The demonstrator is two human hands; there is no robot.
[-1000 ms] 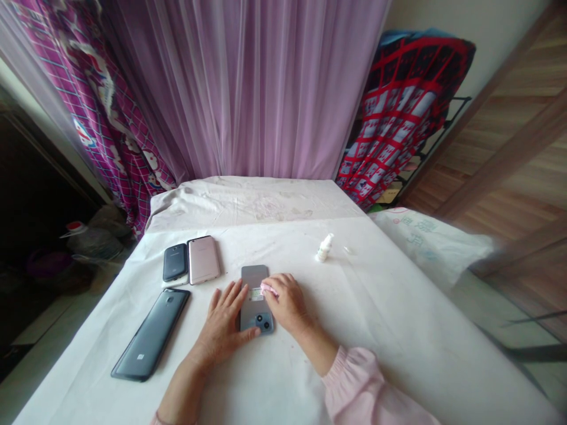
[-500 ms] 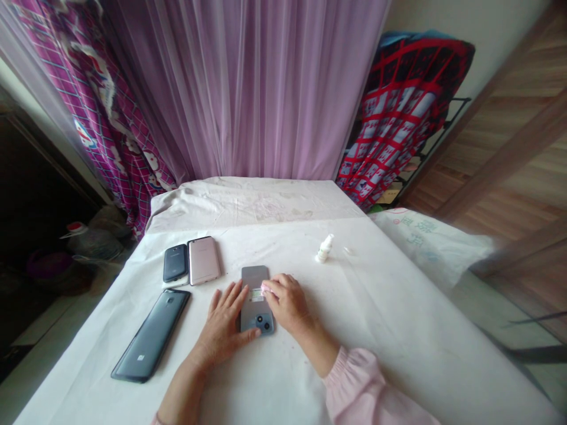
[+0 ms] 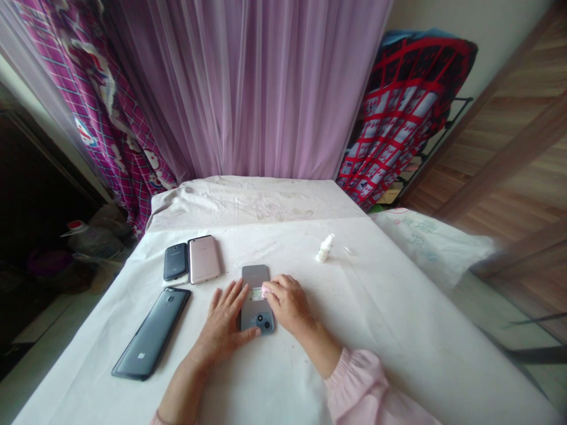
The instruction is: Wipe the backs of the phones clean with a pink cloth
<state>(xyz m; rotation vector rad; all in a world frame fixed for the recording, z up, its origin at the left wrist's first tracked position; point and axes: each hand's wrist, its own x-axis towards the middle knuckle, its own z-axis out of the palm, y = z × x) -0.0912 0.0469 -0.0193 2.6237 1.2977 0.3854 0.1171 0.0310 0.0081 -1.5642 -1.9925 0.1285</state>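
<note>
A grey phone (image 3: 256,307) lies back up on the white-covered table, its camera end toward me and a pale label across its middle. Spread along its left edge, my left hand (image 3: 225,319) has its fingers apart, the thumb near the cameras. My right hand (image 3: 287,302) pinches a small pink cloth (image 3: 265,289) against the phone's back beside the label; most of the cloth is hidden by the fingers.
Left of my hands lie a long dark phone (image 3: 153,333), a pink phone (image 3: 204,260) and a small dark phone (image 3: 176,261) resting on something white. A white bottle (image 3: 325,248) stands upright beside a small clear cap (image 3: 348,251). Purple curtains (image 3: 266,88) hang behind the table (image 3: 376,307).
</note>
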